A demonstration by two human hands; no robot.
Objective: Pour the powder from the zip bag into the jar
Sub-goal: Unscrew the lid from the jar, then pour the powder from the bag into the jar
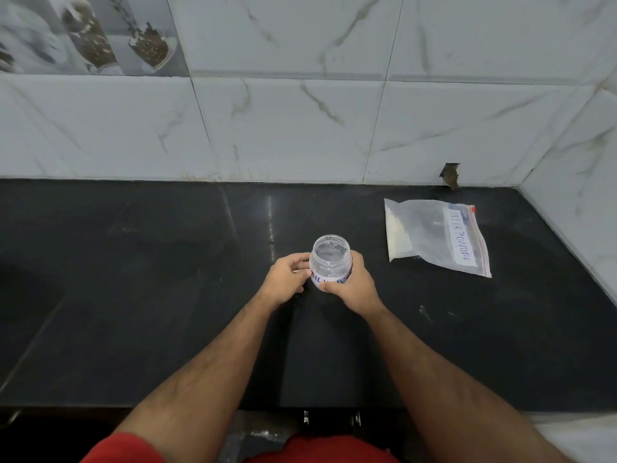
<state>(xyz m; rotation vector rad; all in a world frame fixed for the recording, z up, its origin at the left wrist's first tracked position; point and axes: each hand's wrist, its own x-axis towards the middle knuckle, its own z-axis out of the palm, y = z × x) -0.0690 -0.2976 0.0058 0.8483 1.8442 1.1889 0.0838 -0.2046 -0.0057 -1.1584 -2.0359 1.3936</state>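
Observation:
A small clear plastic jar point(330, 259) with a white label in blue lettering stands upright on the black counter, its mouth open and nothing visible inside. My left hand point(287, 280) grips its left side and my right hand point(350, 287) wraps its right and front. A clear zip bag point(434, 237) labelled "MILK POWDER" lies flat on the counter to the right, apart from the jar. White powder sits along the bag's left end; its red zip edge faces right.
The black stone counter point(167, 262) runs to a marble-tiled wall point(300, 128) at the back and another on the right point(584, 195). A small broken hole point(450, 175) is in the back tile above the bag. The counter's front edge lies near my body.

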